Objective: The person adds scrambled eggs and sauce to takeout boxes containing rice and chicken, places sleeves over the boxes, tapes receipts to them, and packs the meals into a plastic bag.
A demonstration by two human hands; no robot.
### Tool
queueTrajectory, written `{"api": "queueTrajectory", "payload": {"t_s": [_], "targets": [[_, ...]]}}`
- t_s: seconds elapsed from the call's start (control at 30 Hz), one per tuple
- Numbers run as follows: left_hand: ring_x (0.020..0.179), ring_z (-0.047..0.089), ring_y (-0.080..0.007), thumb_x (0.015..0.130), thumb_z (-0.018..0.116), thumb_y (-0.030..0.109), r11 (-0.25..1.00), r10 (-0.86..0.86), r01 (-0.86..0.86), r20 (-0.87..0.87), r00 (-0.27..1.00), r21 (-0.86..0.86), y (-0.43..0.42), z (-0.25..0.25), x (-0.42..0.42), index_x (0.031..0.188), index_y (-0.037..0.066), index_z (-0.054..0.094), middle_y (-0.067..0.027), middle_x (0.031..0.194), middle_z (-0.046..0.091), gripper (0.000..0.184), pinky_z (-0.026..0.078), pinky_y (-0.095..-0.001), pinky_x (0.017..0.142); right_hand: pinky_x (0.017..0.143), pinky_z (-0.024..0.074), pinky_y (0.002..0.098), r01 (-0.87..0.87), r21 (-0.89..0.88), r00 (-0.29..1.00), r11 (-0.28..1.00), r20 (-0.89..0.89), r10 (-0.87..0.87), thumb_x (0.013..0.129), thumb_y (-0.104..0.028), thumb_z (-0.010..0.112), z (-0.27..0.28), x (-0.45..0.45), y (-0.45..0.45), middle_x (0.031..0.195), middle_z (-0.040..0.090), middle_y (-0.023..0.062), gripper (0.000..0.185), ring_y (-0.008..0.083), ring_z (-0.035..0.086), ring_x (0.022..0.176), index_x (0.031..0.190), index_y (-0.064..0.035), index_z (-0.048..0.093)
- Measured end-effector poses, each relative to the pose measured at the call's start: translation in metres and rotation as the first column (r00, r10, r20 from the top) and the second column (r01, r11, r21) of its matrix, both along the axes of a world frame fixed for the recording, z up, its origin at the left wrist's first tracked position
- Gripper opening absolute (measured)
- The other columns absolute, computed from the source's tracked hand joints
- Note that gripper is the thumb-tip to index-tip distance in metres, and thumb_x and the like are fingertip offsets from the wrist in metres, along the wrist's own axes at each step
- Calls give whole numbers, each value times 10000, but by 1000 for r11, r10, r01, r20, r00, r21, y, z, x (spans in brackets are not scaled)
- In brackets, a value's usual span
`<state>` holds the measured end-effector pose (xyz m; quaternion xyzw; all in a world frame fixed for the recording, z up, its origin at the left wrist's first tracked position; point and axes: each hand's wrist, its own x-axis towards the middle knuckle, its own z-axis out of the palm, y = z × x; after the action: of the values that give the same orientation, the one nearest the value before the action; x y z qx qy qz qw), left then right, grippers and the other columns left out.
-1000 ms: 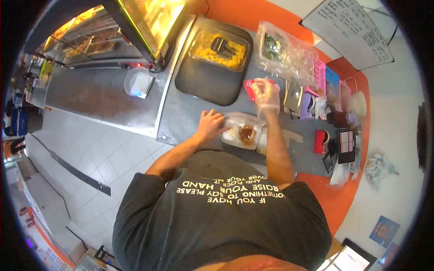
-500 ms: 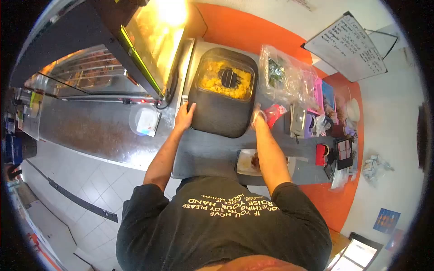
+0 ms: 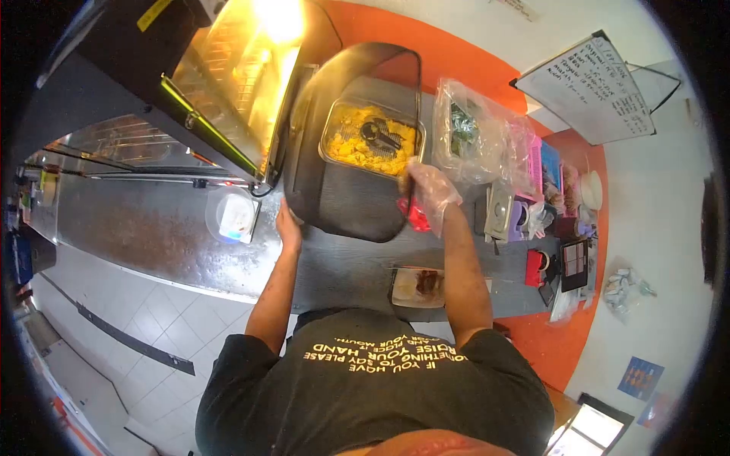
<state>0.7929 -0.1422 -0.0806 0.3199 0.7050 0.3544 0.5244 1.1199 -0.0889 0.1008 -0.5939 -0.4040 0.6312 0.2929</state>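
Black tray [image 3: 356, 201] held between my bare left grip [image 3: 287, 228] and gloved right grip [image 3: 435, 196]; takeaway box [image 3: 397, 287] at tabletop's [image 3: 342, 266] near edge.

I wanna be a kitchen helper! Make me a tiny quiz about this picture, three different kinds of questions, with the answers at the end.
1. Pick one. What colour is the rim of the big cover at the person's hands?
A) pink
B) black
C) white

2. True or false? Both of the person's hands are wearing gloves.

3. Fill in the missing word. The food around the black handle is ____.

Key
1: B, black.
2: False. The right hand has a see-through glove on, but the left hand is bare.
3: yellow.
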Motion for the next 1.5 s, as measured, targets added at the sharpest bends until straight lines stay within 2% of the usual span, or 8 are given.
{"api": "queueTrajectory", "payload": {"t_s": [0.1,0.23,0.37,0.47,0.87,1.0,1.27,1.5], "targets": [[808,589,-191,974,397,367,755,557,-522,31,830,397,-37,11,31,1008,-42,641,-120,906,650,478,453,-303,774,874,419,345,68,-15,998,998,-15,-68,870,-432,574,33,-33,24,1071,589,75,446,217,552,996,1132,-72,558],[856,580,-162,927,509,221,933,317,-327,87,945,151,-97,38,50,997,-23,638,-93,945,646,285,457,-303,791,822,461,375,-270,425,803,864,595,-42,834,-390,590,-40,-8,100,967,671,106,365,266,624,921,978,-63,666],[881,589,-177,880,574,124,973,-15,-1,66,998,230,-125,59,87,1008,-4,642,-100,941,650,193,456,-306,802,835,476,410,-448,226,504,865,863,35,764,-330,633,-95,-13,139,1039,648,155,360,323,614,966,1006,-66,666],[887,598,-186,844,612,70,851,-277,287,-88,957,440,-106,57,115,1033,9,636,-108,932,649,200,458,-291,799,831,479,418,-265,220,527,939,848,-50,737,-295,665,-128,-20,149,1016,650,169,334,338,615,957,1011,-102,670],[916,584,-196,889,593,337,934,333,-357,311,890,21,49,39,194,1069,-34,616,-144,1019,629,413,453,-302,800,764,506,415,-407,-51,231,912,960,157,647,-261,675,-115,19,147,841,657,216,333,365,640,868,912,-59,686],[868,602,-218,862,619,361,915,360,-384,174,917,127,68,23,203,993,-47,630,-145,935,653,429,455,-332,786,754,479,452,-429,382,617,819,786,-44,768,-426,554,-117,24,142,887,637,237,456,397,611,885,948,-18,650],[764,631,-310,834,628,315,947,299,-293,-29,954,128,84,-2,202,814,-34,626,-204,770,644,349,463,-396,700,855,451,475,-107,215,610,971,785,-107,910,-628,253,-119,-28,168,978,604,305,715,409,583,966,1009,-19,614],[662,650,-273,846,636,241,958,205,-144,-243,948,247,87,14,196,772,-30,575,-180,709,643,287,495,-378,590,810,505,451,-365,-125,233,923,947,221,940,-216,367,-130,-56,177,1159,567,225,542,363,609,994,1453,-214,193]]}}
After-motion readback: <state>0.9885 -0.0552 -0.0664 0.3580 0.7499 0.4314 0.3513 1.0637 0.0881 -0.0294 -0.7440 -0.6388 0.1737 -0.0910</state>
